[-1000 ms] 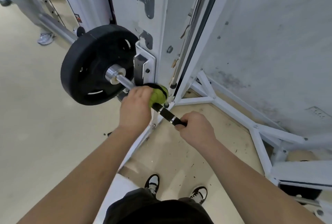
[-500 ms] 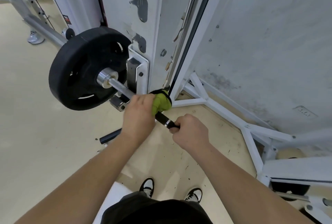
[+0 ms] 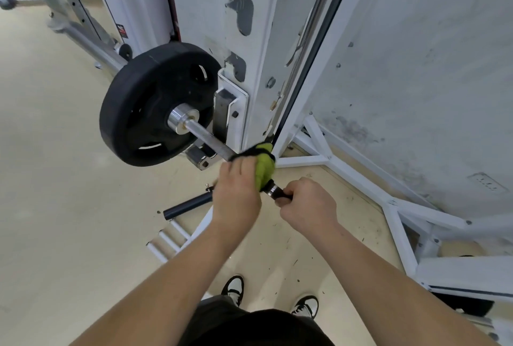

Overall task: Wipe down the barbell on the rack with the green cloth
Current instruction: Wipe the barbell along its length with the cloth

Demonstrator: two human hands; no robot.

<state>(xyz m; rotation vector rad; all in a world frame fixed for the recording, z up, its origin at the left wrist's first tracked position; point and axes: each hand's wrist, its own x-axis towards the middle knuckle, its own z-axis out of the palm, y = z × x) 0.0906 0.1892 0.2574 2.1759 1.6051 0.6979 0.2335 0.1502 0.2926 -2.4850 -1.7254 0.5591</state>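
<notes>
In the head view your left hand (image 3: 236, 193) is curled around the green cloth (image 3: 263, 168), which wraps the barbell (image 3: 206, 137) just beside the white rack upright (image 3: 249, 40). Your right hand (image 3: 305, 204) grips the bar's dark end nearest you. Beyond the cloth the shaft carries a black weight plate (image 3: 144, 107). All the visible load sits on that far stretch, so a hard shove along the shaft could shift the bar in its holder. The cloth lies close against the upright's edge and may snag there, or your knuckles may get pinched. A loose fold could also skip the underside of the shaft. The pale floor (image 3: 55, 179) is scuffed and flecked with dark bits. A black tube (image 3: 188, 205) lies on it just left of your left wrist, a trip risk if you step that way. A stained white wall (image 3: 416, 68) and the rack's white base frame (image 3: 361, 176) close in on your right.
</notes>
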